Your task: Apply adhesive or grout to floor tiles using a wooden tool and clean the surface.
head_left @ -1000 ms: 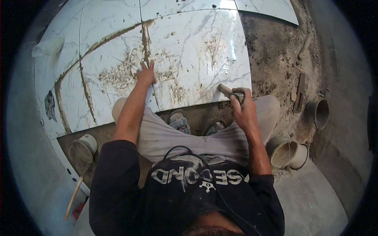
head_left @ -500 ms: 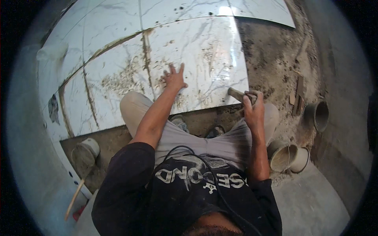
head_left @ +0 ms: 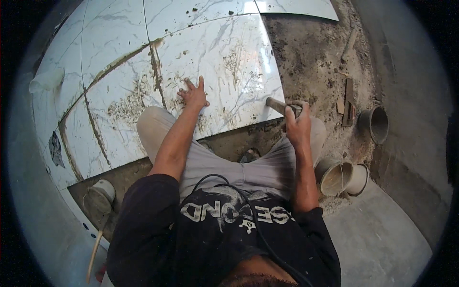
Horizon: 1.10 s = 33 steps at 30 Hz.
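Head view: the right hand (head_left: 299,126) grips a stubby tool (head_left: 276,105) that points left and a bit away, its tip over the near right corner of the white tile (head_left: 215,48). Farther left, the left hand (head_left: 194,98) rests on that tile, fingers wide.

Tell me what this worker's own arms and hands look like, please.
The left hand and right hand are bare, with no gloves. The forearms are uncovered too. Dark, loose sleeves end around the elbows, part of a black shirt with pale lettering. A thin black cord runs down its front.
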Available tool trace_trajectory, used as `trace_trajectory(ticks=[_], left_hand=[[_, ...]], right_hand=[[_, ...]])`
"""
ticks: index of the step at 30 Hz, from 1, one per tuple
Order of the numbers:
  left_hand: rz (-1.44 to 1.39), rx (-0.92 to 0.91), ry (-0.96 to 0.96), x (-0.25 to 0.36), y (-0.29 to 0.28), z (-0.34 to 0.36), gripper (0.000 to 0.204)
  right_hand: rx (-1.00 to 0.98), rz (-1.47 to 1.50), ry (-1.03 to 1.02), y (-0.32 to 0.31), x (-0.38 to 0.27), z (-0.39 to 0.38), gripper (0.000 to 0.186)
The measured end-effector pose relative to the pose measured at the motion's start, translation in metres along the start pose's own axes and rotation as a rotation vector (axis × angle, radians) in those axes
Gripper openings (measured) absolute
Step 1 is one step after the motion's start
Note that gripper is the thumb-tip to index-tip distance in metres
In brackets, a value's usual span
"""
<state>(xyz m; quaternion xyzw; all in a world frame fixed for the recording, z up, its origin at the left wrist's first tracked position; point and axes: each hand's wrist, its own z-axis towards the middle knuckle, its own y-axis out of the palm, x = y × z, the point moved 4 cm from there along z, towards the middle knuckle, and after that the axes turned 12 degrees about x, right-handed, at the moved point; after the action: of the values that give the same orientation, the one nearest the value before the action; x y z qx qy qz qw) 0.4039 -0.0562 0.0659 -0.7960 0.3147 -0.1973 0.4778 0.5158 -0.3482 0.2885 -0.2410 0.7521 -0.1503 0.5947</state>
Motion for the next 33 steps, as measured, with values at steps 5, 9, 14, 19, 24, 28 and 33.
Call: trace_trajectory(ticks=[5, 9, 14, 19, 24, 28, 33], left_hand=[[0.006, -0.009, 0.009, 0.007, -0.002, 0.0, 0.115], [-0.023, -0.006, 0.025, -0.002, 0.0, -0.002, 0.113], [-0.014, 0.055, 0.06, 0.0, 0.003, 0.004, 0.117], [-0.02, 0.002, 0.045, -0.004, 0.009, -0.005, 0.12], [-0.059, 0.015, 0.064, 0.006, 0.0, -0.003, 0.117], [-0.094, 0.024, 0.047, -0.006, 0.012, -0.002, 0.115], [-0.1, 0.005, 0.072, 0.001, 0.002, 0.0, 0.117]], right_hand=[[-0.01, 0.027, -0.102, 0.009, 0.009, 0.011, 0.025], [-0.07, -0.097, -0.151, 0.031, -0.002, 0.02, 0.027], [-0.07, 0.03, -0.053, 0.033, -0.032, 0.014, 0.028], [-0.093, -0.011, -0.124, 0.045, -0.037, 0.014, 0.029], [-0.096, -0.092, -0.1, 0.062, -0.034, 0.028, 0.029], [-0.163, -0.041, -0.164, 0.069, -0.059, 0.006, 0.029], [-0.244, -0.131, -0.169, 0.089, -0.052, 0.011, 0.029]])
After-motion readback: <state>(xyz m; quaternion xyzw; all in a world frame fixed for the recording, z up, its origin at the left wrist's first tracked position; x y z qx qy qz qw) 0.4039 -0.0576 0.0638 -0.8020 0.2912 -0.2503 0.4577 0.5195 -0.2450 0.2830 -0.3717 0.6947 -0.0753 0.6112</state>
